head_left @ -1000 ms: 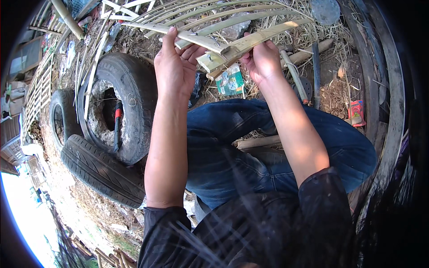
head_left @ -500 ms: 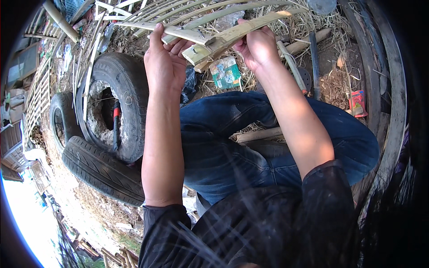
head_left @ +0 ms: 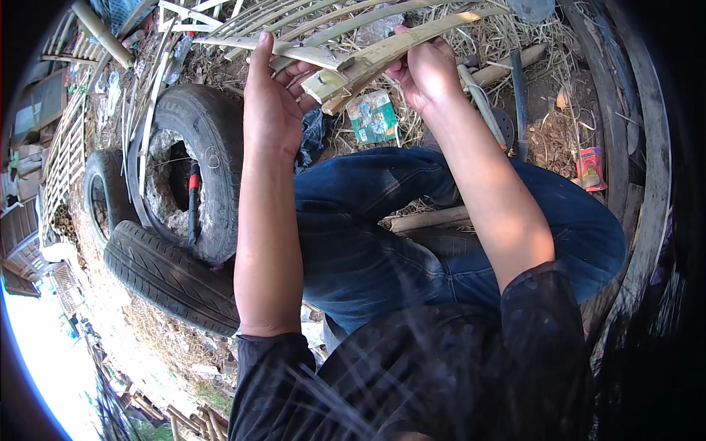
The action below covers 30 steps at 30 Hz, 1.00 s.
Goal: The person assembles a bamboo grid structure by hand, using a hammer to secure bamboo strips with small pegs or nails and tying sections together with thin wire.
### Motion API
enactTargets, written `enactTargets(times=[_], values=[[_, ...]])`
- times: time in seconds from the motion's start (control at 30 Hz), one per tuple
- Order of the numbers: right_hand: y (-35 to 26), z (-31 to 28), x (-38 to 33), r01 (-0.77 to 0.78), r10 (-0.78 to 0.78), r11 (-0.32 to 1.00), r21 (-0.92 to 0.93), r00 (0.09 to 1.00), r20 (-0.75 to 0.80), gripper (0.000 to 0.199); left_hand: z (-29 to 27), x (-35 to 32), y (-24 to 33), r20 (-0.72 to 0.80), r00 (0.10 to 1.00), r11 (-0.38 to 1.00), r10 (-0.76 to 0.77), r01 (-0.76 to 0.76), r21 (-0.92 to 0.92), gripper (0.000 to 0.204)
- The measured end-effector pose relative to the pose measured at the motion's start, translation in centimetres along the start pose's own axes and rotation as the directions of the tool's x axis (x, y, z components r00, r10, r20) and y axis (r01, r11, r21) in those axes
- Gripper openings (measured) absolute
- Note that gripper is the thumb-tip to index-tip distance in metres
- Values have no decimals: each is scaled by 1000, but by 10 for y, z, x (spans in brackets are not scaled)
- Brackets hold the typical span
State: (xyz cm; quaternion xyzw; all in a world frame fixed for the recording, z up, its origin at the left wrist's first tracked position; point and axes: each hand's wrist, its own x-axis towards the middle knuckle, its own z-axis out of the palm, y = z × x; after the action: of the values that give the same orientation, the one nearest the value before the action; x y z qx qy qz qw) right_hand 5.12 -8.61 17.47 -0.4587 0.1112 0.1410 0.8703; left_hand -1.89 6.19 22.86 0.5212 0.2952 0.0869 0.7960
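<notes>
Moved: left hand [head_left: 273, 103], fingers loosened. Eleven o'clock: same hand, open around a bamboo slat [head_left: 312, 55]. Twelve o'clock: slat end meeting bamboo strip [head_left: 397, 45]. One o'clock: right hand [head_left: 429, 77], fingers closed, gripping strip.

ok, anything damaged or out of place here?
Yes: the large tyre has a ragged, broken-looking filling inside it; a green packet lies like litter, below and left of the right hand in view.

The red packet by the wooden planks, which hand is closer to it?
Right. The right hand, gripping a bamboo strip, is up and left of the red packet in the picture; the left hand is farther left.
</notes>
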Motion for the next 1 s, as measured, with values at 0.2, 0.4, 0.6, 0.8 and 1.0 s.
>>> enactTargets(times=[0.2, 0.4, 0.6, 0.8, 1.0], values=[[-1, 2, -2, 25, -25, 999, -37, 1000, -15, 7, -13, -33, 2, 267, 929, 940, -255, 173, 295, 75], [-1, 5, -1, 44, -44, 999, -16, 999, -8, 6, -25, -38, 0, 395, 870, 936, -295, 180, 302, 64], [-1, -3, 1, 83, -82, 993, -79, 996, 16, 11, -24, -40, 2, 389, 851, 919, -353, 236, 317, 55], [-6, -4, 2, 107, -104, 985, -136, 994, 33, 20, -25, -46, -4, 348, 852, 884, -391, 242, 400, 53], [-13, -9, 7, 99, -102, 979, -178, 995, -5, 26, -19, -52, -11, 361, 839, 852, -407, 205, 482, 53]])
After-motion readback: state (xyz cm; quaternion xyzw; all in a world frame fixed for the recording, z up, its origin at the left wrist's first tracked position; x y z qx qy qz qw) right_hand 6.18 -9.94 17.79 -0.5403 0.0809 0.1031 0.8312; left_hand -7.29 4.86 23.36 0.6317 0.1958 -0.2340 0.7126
